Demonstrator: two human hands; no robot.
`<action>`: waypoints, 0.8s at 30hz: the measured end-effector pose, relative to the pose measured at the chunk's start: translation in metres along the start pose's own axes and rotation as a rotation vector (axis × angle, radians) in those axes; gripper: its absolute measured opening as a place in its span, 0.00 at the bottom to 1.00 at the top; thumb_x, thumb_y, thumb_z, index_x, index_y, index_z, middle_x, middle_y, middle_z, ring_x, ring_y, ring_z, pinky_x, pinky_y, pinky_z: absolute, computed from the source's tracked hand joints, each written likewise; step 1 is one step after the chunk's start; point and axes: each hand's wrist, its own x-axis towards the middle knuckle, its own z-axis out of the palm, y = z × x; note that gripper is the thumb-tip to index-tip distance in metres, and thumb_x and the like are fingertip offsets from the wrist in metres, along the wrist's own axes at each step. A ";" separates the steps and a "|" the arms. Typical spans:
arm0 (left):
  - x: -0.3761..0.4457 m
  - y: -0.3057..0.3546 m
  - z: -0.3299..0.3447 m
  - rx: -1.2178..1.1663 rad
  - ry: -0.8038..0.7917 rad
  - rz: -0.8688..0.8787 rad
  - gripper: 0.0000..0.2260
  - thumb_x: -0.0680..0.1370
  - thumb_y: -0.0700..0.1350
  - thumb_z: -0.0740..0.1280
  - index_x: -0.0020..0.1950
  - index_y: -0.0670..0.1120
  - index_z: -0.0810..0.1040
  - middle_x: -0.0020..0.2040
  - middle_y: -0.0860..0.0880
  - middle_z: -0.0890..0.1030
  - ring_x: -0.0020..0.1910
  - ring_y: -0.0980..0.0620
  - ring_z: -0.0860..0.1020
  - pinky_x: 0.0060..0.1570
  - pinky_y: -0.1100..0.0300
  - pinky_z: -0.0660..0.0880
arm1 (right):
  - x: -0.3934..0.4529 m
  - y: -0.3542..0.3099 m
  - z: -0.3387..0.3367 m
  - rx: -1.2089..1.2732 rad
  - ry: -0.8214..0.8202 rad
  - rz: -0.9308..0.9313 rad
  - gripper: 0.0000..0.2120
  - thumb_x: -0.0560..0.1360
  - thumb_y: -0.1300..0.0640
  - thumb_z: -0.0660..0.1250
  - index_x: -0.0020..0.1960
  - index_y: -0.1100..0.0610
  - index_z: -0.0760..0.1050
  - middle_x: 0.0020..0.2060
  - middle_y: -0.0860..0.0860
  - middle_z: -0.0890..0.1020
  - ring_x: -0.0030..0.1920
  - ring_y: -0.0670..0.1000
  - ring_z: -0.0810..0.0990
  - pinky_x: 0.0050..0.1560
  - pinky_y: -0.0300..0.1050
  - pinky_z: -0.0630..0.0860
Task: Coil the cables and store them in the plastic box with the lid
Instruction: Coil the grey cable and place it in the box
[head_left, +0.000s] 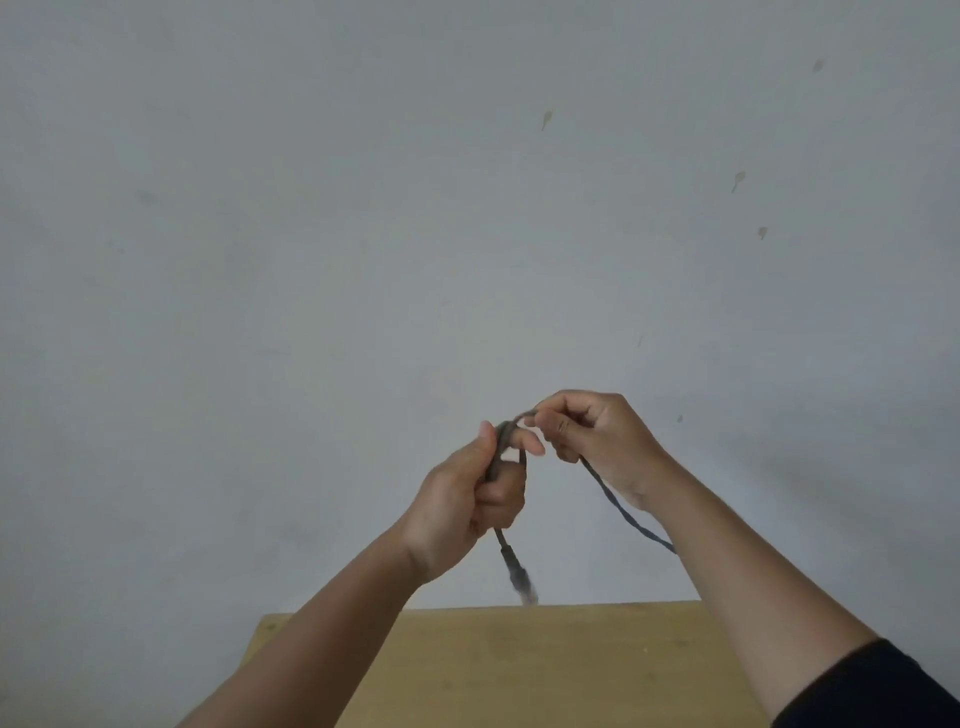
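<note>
wooden tabletop (545, 670) lies nearest and bare, and above it, against the grey wall (363, 208), the left hand (467, 499) clamps the cable (623, 512) loops while the right hand (597, 441) pinches the free strand, so coiling is underway; next wrap needs slack fed over, box unseen.

Both arms raised — left hand (467, 488) fisted, right hand (597, 436) pinching, fingertips nearly touching.

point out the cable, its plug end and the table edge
cable (621, 506), head view, on the slack stretch hanging below the right hand
plug end (522, 582), head view, on the blurred connector dangling below the left hand
table (571, 610), head view, on its far edge
</note>
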 end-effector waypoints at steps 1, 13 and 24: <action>0.003 0.006 -0.001 -0.109 0.010 0.031 0.20 0.81 0.55 0.47 0.48 0.45 0.75 0.26 0.55 0.55 0.23 0.59 0.55 0.25 0.66 0.55 | -0.002 0.006 0.002 0.014 0.038 0.011 0.10 0.76 0.58 0.66 0.39 0.51 0.82 0.29 0.50 0.75 0.29 0.50 0.66 0.33 0.43 0.65; 0.033 0.018 -0.040 0.239 0.568 0.204 0.17 0.83 0.53 0.45 0.54 0.51 0.72 0.30 0.53 0.69 0.30 0.54 0.66 0.40 0.60 0.66 | -0.032 0.013 0.024 -0.658 -0.302 -0.033 0.13 0.80 0.54 0.57 0.53 0.56 0.79 0.44 0.49 0.83 0.42 0.48 0.78 0.46 0.41 0.75; -0.011 -0.034 0.015 0.534 0.080 -0.031 0.27 0.80 0.59 0.40 0.56 0.47 0.74 0.26 0.51 0.71 0.28 0.53 0.69 0.32 0.68 0.69 | -0.006 -0.033 -0.011 -0.453 -0.266 -0.038 0.07 0.68 0.52 0.74 0.37 0.54 0.79 0.36 0.53 0.84 0.38 0.53 0.80 0.43 0.50 0.76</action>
